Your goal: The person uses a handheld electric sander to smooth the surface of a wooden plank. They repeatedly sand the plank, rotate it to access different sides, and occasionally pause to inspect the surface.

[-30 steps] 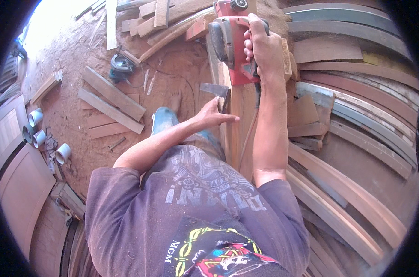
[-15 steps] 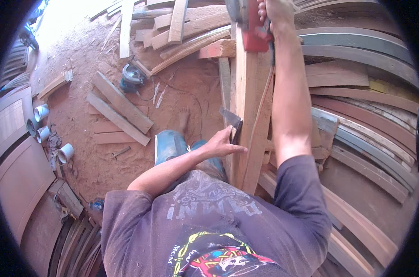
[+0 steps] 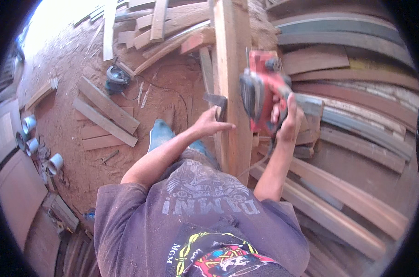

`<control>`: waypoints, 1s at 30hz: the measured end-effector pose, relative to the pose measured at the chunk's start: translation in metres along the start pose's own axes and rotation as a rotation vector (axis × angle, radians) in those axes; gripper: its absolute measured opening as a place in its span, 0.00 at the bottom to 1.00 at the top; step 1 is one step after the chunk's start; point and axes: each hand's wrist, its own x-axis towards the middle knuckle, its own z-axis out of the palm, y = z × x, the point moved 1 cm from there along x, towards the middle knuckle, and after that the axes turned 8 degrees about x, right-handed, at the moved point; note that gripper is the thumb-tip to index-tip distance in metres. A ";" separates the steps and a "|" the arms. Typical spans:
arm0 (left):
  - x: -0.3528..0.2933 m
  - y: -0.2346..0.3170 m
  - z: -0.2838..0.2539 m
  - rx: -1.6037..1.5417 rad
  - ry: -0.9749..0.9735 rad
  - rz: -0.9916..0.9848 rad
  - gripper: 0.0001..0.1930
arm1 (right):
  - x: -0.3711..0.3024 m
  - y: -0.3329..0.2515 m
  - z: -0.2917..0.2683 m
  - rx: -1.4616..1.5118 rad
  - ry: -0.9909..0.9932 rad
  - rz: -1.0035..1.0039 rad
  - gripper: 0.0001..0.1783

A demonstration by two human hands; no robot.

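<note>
A long pale wooden beam (image 3: 240, 51) runs away from me, just right of the middle. My left hand (image 3: 210, 123) is at its left edge, closed around a dark L-shaped tool that looks like a try square (image 3: 223, 107); the thumb stretches over the top of the beam. My right hand (image 3: 287, 119) grips the rear handle of a red electric planer (image 3: 264, 90). The planer is lifted off the beam and held to its right, tipped on its side. Motion blurs it a little.
A circular saw (image 3: 118, 79) stands on the dirt floor at the left, near loose boards (image 3: 107, 111) and a hammer (image 3: 110, 157). White cups (image 3: 56, 162) lie farther left by door panels (image 3: 20, 173). Stacked planks (image 3: 338, 34) fill the right side. A red-ended timber (image 3: 196, 41) props near the beam.
My right hand has drawn the planer back toward me from the beam's far part and moved it off to the right. My left hand keeps its hold at the beam's edge.
</note>
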 end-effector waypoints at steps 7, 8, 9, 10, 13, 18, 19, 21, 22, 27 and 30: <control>-0.013 0.012 -0.015 0.047 0.017 -0.082 0.31 | -0.231 0.043 -0.117 -0.131 0.320 0.316 0.28; -0.016 0.020 -0.015 0.062 0.006 -0.067 0.30 | -0.261 0.051 -0.125 -0.146 0.360 0.353 0.28; -0.020 0.021 -0.016 0.070 0.030 -0.057 0.30 | -0.287 0.057 -0.132 -0.161 0.382 0.388 0.27; -0.018 0.021 -0.019 0.081 0.053 -0.043 0.30 | -0.310 0.066 -0.136 -0.172 0.406 0.420 0.27; -0.021 0.023 -0.024 0.150 0.120 -0.123 0.30 | -0.366 0.093 -0.145 -0.121 0.447 0.462 0.25; -0.038 -0.012 -0.025 0.110 0.343 -0.106 0.31 | -0.416 0.147 -0.158 -0.020 0.445 0.470 0.22; -0.046 -0.019 -0.026 0.087 0.388 -0.115 0.31 | -0.422 0.155 -0.160 0.022 0.448 0.462 0.20; -0.067 -0.033 -0.021 0.034 0.501 -0.096 0.27 | -0.430 0.171 -0.164 0.064 0.432 0.446 0.20; -0.077 -0.045 -0.024 0.044 0.539 -0.095 0.26 | -0.433 0.175 -0.167 0.063 0.417 0.436 0.21; -0.122 -0.081 -0.052 0.061 0.764 -0.151 0.19 | -0.437 0.188 -0.175 0.086 0.373 0.399 0.21; -0.147 -0.078 -0.061 0.228 0.825 -0.156 0.20 | -0.437 0.190 -0.175 0.100 0.370 0.396 0.21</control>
